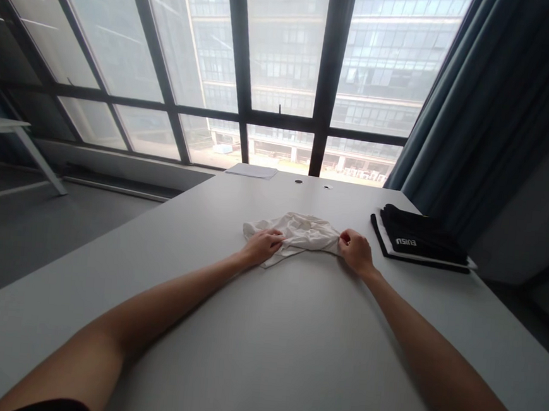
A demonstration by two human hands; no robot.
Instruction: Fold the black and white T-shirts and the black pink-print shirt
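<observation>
A crumpled white garment (301, 231) lies on the pale grey table (264, 331), out past the middle. My left hand (262, 245) rests on the cloth's left part with its fingers curled over the fabric. My right hand (356, 250) is closed in a pinch on the cloth's right edge. Both arms reach straight forward across the tabletop.
A stack of folded dark garments with white lettering (418, 243) lies at the table's right side, near a blue curtain (496, 102). A sheet of paper (252, 171) sits at the far edge by the large window. Another white table (5, 127) stands far left.
</observation>
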